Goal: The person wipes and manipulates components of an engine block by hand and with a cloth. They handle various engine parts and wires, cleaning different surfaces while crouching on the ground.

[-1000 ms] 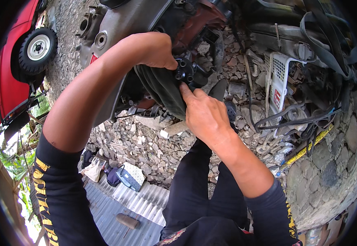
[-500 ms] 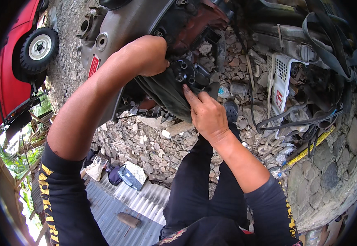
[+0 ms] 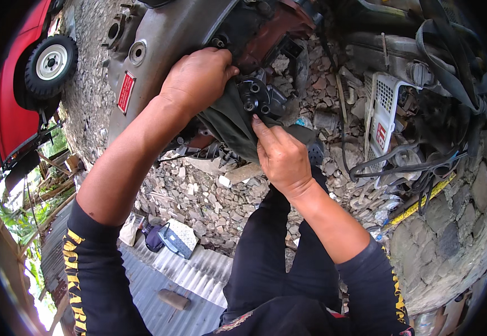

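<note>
My left hand (image 3: 198, 78) is closed on one end of a dark green cloth (image 3: 235, 120), its fingers curled beside the grey metal engine cover (image 3: 168, 53). The cloth runs down from it toward my right hand (image 3: 281, 157), whose fingers grip the other side. My right index finger is stretched up to the lower edge of a round black part (image 3: 253, 96) with several raised, ring-shaped holes. That part sits next to the cloth, below the reddish engine block (image 3: 274, 33). The tips of my left fingers are partly hidden.
A white plastic crate (image 3: 383, 106), black hoses (image 3: 389, 168) and a grey metal tank (image 3: 392, 53) lie to the right by a stone wall (image 3: 450, 241). Rubble covers the ground. Corrugated sheets (image 3: 165, 291) carry a bag (image 3: 155, 238). A red vehicle (image 3: 17, 109) stands far left.
My left hand has turned and shifted slightly up and left, its forearm lower, uncovering more of the red label on the engine cover. My right hand stays nearly in place at the black part.
</note>
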Demonstrator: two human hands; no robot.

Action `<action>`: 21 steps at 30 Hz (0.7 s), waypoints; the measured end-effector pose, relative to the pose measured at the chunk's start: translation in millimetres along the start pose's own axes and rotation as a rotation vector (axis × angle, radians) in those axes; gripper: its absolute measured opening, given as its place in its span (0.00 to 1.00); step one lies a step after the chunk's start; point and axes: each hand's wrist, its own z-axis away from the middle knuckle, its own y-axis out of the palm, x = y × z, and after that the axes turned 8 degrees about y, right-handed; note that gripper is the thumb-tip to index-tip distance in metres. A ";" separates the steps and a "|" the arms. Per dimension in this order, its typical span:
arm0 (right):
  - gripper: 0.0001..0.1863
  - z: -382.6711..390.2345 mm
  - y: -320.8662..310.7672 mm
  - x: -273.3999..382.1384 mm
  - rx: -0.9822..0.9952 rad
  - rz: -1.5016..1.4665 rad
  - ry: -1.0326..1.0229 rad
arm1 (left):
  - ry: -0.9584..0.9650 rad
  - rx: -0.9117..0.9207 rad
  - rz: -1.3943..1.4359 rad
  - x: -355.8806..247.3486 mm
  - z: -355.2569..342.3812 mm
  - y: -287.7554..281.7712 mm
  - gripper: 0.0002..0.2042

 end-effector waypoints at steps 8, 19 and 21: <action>0.21 2.7 -0.4 -2.4 0.006 -0.018 0.044 | -0.017 -0.060 0.123 1.9 4.8 11.4 0.12; 0.16 3.5 11.9 -2.8 -0.036 -0.075 0.076 | -0.059 -0.071 0.253 4.8 8.2 16.6 0.13; 0.16 2.6 12.1 -0.3 -0.055 -0.103 0.087 | -0.060 -0.126 0.240 4.7 9.2 23.1 0.13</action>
